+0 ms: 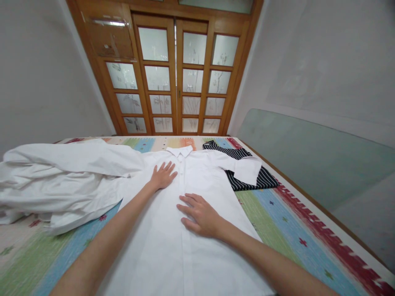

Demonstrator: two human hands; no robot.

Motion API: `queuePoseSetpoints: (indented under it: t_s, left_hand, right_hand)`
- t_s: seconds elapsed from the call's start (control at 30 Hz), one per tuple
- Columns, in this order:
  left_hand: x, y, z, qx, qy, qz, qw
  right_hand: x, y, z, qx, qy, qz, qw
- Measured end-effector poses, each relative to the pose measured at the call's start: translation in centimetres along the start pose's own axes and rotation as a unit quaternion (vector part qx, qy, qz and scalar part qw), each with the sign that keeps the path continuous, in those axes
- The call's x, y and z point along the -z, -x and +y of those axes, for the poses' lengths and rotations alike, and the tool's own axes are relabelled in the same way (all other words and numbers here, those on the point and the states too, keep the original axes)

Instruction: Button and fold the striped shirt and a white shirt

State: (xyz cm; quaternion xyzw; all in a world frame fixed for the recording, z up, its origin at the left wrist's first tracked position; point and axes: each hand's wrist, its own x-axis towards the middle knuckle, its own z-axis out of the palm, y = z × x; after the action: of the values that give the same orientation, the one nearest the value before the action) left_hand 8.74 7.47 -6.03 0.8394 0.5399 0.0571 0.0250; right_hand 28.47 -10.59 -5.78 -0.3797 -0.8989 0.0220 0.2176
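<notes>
A white button-up shirt [163, 230] lies spread face up, its collar [180, 151] pointing away from me. My left hand [163, 176] rests flat on the chest below the collar, fingers spread. Lower down, my right hand [199, 216] lies on the shirt by the button placket with its fingers apart. Neither hand holds anything. The shirt's right-hand sleeve [247, 169] stretches over a folded black-and-white striped garment [268, 179]. On the other side, the sleeve is partly hidden by a heap of white cloth.
The heap of rumpled white cloth [70, 176] sits at the left. Underneath everything is a colourful striped bed cover [277, 218]. A pale green board [308, 152] runs along the right wall, and wooden doors with glass panes [175, 78] stand beyond the far edge.
</notes>
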Motion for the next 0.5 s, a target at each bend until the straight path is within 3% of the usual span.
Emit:
queuePoseSetpoints:
  t_s: [0.23, 0.37, 0.5]
  left_hand:
    - [1.5, 1.4, -5.3, 0.153, -0.042, 0.011, 0.987]
    - [1.9, 1.7, -6.8, 0.157, -0.072, 0.066, 0.983]
    - [2.1, 1.7, -6.8, 0.141, -0.090, 0.046, 0.985]
  right_hand:
    - [-0.2, 0.1, 0.1, -0.004, -0.011, 0.009, 1.000]
    - [-0.2, 0.1, 0.1, -0.002, -0.012, 0.009, 1.000]
    - [-0.2, 0.0, 0.1, -0.005, -0.011, 0.010, 1.000]
